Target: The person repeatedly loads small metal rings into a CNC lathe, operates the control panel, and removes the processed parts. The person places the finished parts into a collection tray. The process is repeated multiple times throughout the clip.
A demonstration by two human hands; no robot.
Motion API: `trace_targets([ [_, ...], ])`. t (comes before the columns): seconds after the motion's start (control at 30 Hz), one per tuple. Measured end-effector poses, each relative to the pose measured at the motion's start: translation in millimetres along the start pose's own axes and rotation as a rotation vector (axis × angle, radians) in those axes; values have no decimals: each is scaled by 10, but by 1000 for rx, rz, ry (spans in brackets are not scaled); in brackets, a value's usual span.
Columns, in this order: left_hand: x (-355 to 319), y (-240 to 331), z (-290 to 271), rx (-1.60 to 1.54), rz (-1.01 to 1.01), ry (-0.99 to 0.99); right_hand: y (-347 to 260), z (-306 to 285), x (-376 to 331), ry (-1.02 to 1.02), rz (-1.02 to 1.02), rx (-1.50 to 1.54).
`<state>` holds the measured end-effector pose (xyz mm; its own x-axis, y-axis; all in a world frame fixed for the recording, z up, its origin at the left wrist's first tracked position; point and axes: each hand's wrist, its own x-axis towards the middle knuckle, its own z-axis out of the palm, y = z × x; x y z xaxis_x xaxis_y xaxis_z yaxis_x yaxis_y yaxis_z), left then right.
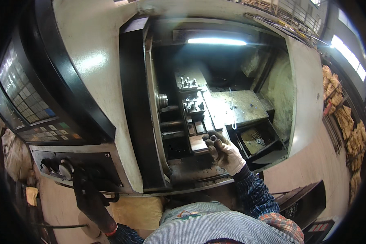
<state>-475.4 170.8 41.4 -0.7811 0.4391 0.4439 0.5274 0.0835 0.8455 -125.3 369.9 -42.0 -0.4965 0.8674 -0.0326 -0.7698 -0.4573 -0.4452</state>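
Observation:
Inside the lathe's open work area, my right hand (225, 153) wears a grey-white glove with dark, soiled fingertips. Its fingers are closed around a small dark metal ring (214, 138), with the hole facing up. Beyond it stands the tool post (193, 103), with several bolts on top. The spindle nose (162, 101) is to the left of the tool post. My left hand (86, 193), in a dark glove, reaches to the lower control panel, next to a round grey dial (66, 169). Its fingers blend into the black panel, so their grip is unclear.
A screen and keypad (26, 93) rise at the left. The black sliding door edge (134, 101) stands between the panel and the work area. A chip tray (256, 140) lies right of my right hand, below a metal cover (240, 106). Wrapped bundles (345, 122) are stacked far right.

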Motion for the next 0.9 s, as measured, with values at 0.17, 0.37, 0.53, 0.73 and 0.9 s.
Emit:
trace_targets([
  [0.17, -42, -39, 95, 127, 24, 50, 36, -108, 514, -66, 140, -186],
  [0.37, -196, 167, 283, 165, -93, 206, 350, -319, 1472, 90, 170, -598],
  [0.53, -167, 227, 332, 146, -11, 221, 646, -421, 2253, 262, -179, -983],
  [0.73, -145, 386, 352, 466, -121, 254, 802, -328, 2985, 529, -355, -1024],
  [0.9, -155, 282, 432, 306, -103, 354, 923, -429, 3400, 689, -375, -849],
])
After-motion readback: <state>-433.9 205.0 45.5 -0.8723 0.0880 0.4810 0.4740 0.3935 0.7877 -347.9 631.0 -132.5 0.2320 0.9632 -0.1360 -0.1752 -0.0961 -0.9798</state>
